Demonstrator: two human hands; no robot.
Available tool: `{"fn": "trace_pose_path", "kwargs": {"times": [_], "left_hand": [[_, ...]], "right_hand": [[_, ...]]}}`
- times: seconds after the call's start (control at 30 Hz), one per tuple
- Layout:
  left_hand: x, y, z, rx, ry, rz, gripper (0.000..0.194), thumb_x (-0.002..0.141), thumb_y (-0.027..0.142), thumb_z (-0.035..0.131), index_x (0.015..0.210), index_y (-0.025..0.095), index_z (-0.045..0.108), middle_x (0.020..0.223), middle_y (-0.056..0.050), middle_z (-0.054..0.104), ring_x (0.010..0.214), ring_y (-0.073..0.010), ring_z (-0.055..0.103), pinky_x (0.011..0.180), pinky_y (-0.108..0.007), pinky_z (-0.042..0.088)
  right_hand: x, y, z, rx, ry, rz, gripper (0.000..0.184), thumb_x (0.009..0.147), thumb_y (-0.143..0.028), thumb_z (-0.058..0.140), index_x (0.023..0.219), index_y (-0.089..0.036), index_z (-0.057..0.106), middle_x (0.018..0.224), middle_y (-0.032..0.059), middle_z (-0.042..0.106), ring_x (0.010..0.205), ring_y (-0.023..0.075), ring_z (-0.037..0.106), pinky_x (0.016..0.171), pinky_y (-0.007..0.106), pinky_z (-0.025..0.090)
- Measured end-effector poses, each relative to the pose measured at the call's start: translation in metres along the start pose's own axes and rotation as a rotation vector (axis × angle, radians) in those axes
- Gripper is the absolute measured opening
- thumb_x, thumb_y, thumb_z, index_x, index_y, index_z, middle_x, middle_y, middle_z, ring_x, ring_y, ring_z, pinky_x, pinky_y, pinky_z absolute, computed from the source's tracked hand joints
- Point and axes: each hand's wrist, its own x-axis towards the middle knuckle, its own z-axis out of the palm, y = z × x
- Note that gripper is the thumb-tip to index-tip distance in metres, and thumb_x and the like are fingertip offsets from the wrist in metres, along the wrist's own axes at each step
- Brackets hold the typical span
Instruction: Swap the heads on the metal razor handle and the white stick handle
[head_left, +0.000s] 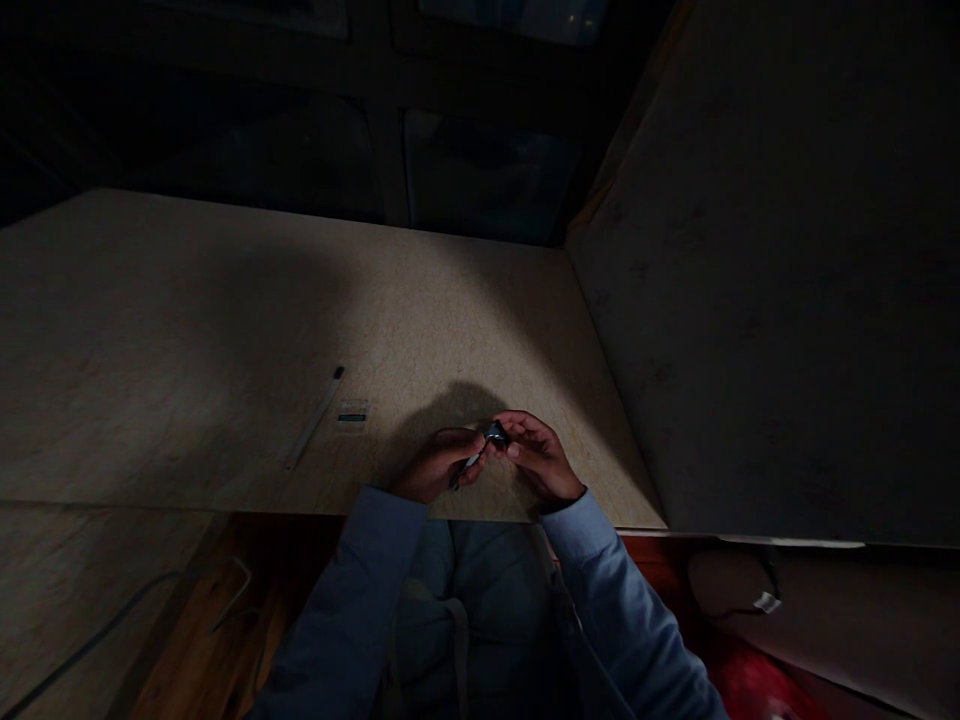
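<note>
The tabletop [480,300] is beige, finely mottled with brown. Near its front edge, the held tool [496,432] shows a glossy black head with pale glints and a light grey stretch of handle. Farther left, the stick [315,420] is whitish with a black tip, and the clear case [352,417] has a dark teal band. Beyond the right edge, the dark grey panel [750,300] bears faint brownish blotches. The sleeves [382,545] are plain blue.

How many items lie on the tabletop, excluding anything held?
2: a slim stick and a clear piece right of it, both left of the left hand. Others may be hidden.
</note>
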Motion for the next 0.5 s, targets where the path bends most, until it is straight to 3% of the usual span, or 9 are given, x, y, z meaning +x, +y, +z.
{"fn": "trace_pose_path", "kwargs": {"times": [0.23, 0.5], "left_hand": [[-0.0005, -0.0006, -0.0007, 0.007, -0.001, -0.013, 0.042, 0.070, 0.052, 0.077, 0.075, 0.011, 0.066, 0.052, 0.002, 0.052, 0.042, -0.0069, 0.042, 0.041, -0.022, 0.026], [-0.0005, 0.0003, -0.0005, -0.020, 0.007, -0.038, 0.042, 0.067, 0.050, 0.080, 0.076, 0.012, 0.065, 0.051, 0.003, 0.052, 0.041, -0.0066, 0.043, 0.041, -0.021, 0.027]], "right_hand": [[-0.0010, -0.0009, 0.0000, 0.037, 0.006, -0.020, 0.041, 0.070, -0.038, 0.083, 0.106, -0.024, 0.069, 0.087, 0.0017, 0.067, 0.074, 0.0161, 0.063, 0.075, 0.032, 0.052], [-0.0008, -0.0005, 0.0008, 0.019, 0.059, 0.006, 0.047, 0.065, -0.040, 0.085, 0.105, -0.022, 0.069, 0.090, 0.0040, 0.068, 0.076, 0.0179, 0.063, 0.075, 0.033, 0.052]]}}
